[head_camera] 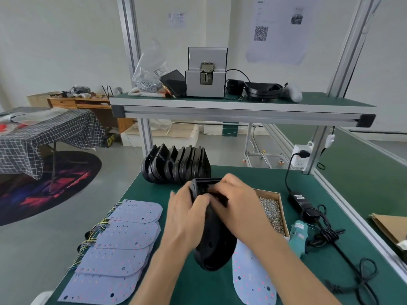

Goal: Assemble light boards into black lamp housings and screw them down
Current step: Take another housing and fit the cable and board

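Note:
A black lamp housing (214, 243) is held tilted above the green table (185, 278). My left hand (185, 214) grips its left edge, thumb curled over the rim. My right hand (240, 203) wraps over its upper end from the right. One pale light board (251, 280) lies flat just under and right of the housing. Several more light boards (123, 243) with coloured wires lie overlapped on the left of the table. A row of black housings (176, 165) stands on edge at the table's far side.
A cardboard box of screws (273, 212) sits right of my hands, with a teal electric screwdriver (298, 236) beside it. A black power adapter (302, 202) and cables trail to the right. A shelf above holds a grey screw feeder (206, 78).

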The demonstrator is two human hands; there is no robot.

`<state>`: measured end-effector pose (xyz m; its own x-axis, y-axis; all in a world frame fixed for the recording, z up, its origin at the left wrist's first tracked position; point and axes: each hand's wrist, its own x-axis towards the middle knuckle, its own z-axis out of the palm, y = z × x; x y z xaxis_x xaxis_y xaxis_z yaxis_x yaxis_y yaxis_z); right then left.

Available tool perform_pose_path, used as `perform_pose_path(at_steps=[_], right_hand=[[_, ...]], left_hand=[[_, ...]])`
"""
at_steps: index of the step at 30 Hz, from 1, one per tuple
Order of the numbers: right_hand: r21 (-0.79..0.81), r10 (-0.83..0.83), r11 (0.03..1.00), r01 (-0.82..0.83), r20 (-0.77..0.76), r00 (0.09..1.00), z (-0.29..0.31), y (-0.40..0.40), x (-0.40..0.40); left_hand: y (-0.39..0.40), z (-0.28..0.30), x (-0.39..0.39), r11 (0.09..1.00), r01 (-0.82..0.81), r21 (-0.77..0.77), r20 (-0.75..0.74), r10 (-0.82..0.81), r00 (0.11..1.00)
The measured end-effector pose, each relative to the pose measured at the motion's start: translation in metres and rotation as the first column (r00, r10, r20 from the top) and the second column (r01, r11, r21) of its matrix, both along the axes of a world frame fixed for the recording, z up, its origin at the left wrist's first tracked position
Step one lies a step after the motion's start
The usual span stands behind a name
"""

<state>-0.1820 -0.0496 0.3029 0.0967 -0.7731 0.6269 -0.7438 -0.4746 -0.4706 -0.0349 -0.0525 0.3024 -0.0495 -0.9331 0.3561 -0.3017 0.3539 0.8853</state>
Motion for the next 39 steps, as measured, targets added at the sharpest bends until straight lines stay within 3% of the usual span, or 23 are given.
perform_pose_path(at_steps=[3,7,16,20,23,28,34,39], right_hand=[[0.003,0.044,0.999,-0.045,0.170,0.984,-0.003,0.005,0.007],[0.067,0.039,0.995,-0.074,0.415,0.909,-0.014,0.015,-0.010],[0.241,-0.022,0.961,-0.136,0.556,0.831,-0.024,0.020,-0.025],[0.227,0.023,0.952,-0.205,0.615,0.789,-0.017,0.020,-0.020],[0.201,0.059,0.954,-0.221,0.599,0.798,-0.009,0.020,-0.015],[0.191,0.093,0.961,-0.202,0.464,0.881,-0.003,0.019,0.003],[0.084,-0.017,0.996,-0.021,0.428,0.903,-0.005,0.016,0.017],[0.006,-0.033,0.999,0.033,0.347,0.937,-0.006,0.016,0.023]], left_hand=[[0.003,-0.002,-0.003,1.000,0.007,-0.006,-0.090,-0.007,0.996],[-0.002,-0.005,0.004,0.996,0.013,0.084,-0.315,0.014,0.949],[-0.002,-0.009,0.001,0.993,-0.077,0.085,-0.315,0.100,0.944],[0.002,-0.005,0.002,0.992,-0.124,0.031,-0.168,0.127,0.977],[0.004,-0.004,0.002,0.990,-0.140,-0.018,-0.031,0.139,0.990],[0.012,0.002,-0.006,0.989,-0.081,-0.123,-0.024,0.079,0.997],[0.015,0.005,-0.010,0.988,-0.091,-0.126,-0.036,0.087,0.996],[0.017,0.006,-0.010,0.985,-0.084,-0.150,0.065,0.095,0.993]])
